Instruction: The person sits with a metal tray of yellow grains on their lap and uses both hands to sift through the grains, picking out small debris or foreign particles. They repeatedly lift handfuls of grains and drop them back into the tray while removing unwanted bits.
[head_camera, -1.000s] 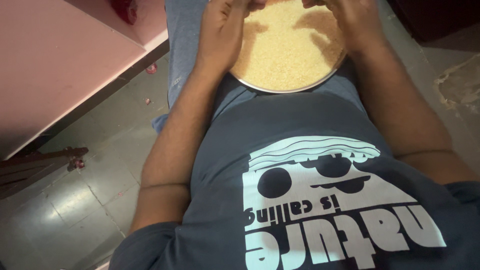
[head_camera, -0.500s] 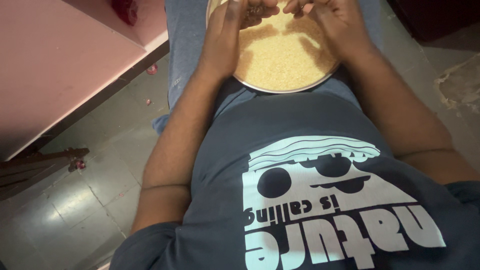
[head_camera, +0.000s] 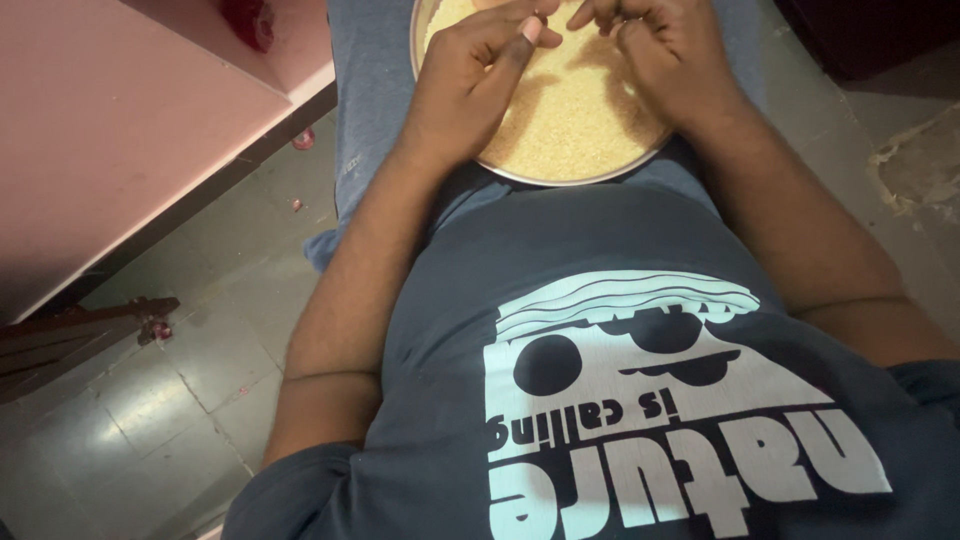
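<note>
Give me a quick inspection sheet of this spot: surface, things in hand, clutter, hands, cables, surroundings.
Surface: lap in blue trousers bears the plate.
Things: round metal plate spread with pale grain.
Clutter: small red bits on the floor.
Hands: left hand and right hand rest on the grain, fingers curled; grip cannot be told.
Cables: nothing seen.
Surroundings: pink ledge, grey tiled floor.

Dim, warm indoor light. A soft sheen lies on the grey tiled floor (head_camera: 150, 420) at lower left. Both hands cast blurred shadows on the pale yellow grain (head_camera: 570, 120) at top centre. The upper right corner sinks into darkness; detail is soft throughout.
</note>
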